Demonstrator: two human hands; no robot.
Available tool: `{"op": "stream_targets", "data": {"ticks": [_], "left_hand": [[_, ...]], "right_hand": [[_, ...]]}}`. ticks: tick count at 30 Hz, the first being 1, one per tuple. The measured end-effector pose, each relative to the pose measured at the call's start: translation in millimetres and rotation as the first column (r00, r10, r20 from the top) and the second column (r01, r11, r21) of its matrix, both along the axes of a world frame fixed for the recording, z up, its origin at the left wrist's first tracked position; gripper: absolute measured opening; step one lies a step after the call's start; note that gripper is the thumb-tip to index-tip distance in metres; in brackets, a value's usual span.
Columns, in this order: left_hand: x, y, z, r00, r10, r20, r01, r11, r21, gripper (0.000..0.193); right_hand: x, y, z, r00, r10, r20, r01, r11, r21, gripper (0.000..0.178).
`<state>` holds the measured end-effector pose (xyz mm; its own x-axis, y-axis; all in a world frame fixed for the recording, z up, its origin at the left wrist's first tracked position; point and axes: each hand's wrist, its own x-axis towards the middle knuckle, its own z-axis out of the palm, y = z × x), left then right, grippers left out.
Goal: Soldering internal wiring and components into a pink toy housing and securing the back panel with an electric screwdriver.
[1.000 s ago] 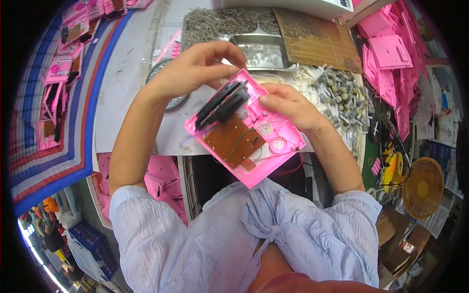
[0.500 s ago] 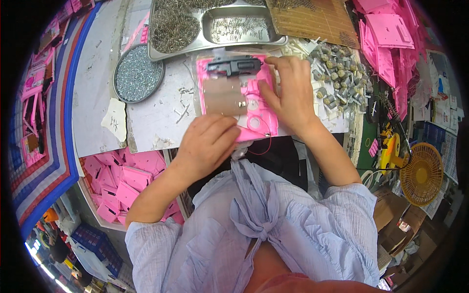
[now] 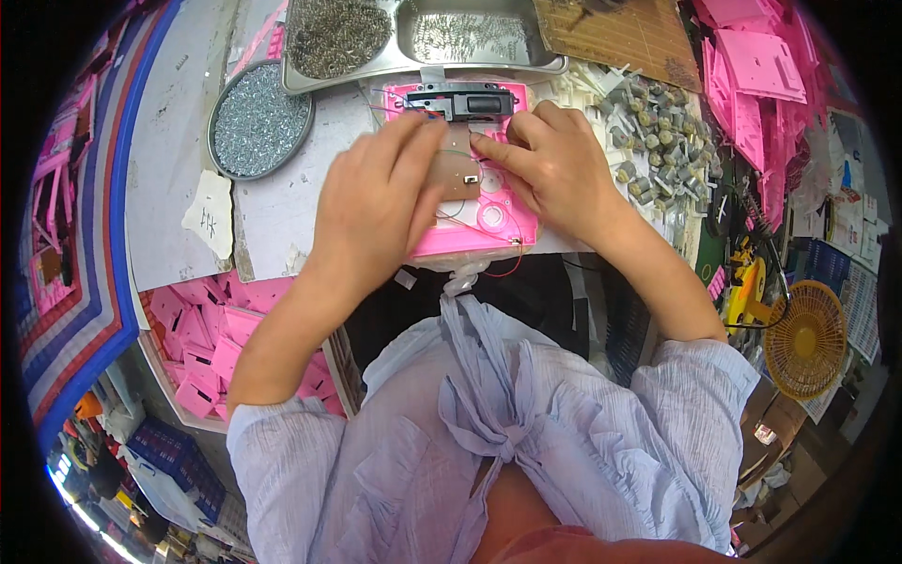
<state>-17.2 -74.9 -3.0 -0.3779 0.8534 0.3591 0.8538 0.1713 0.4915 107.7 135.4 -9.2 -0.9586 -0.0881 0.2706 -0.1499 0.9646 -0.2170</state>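
Note:
A pink plastic casing (image 3: 451,242) lies in front of me on a clear bag. Across its far end sits a black module (image 3: 465,101), with thin wires at its left. A brown circuit board (image 3: 456,188) with a small switch lies in the middle of the casing. My left hand (image 3: 376,197) is over the casing's left side, fingers stretched toward the wires and thumb apart; it is slightly blurred. At the casing's right side, my right hand (image 3: 564,169) has bent fingers against it. One of its fingertips touches the board's upper right edge. A red wire loops past the near right corner.
Behind the casing stands a metal tray (image 3: 404,58) of small metal parts. A round dish (image 3: 218,141) of screws is at the left. Small motors (image 3: 648,132) are heaped at the right. Pink parts (image 3: 202,357) fill a box below left; a yellow fan (image 3: 808,338) stands right.
My left hand has moved from the casing's near left corner up toward the black module. My right hand's fingers have shifted inward from the casing's right edge to the board.

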Motion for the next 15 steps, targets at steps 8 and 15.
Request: {"op": "stream_targets", "data": {"ticks": [8,15], "left_hand": [[36,19,-10,0.973,-0.214,-0.086,0.217,0.976,0.022,0.013],[65,-19,-12,0.984,-0.175,-0.012,0.175,0.984,-0.032,0.020]], "right_hand": [[3,9,-14,1.000,-0.026,-0.012,0.024,0.987,-0.159,0.039],[38,-4,4,0.998,0.054,-0.041,-0.063,0.961,-0.269,0.042]]}}
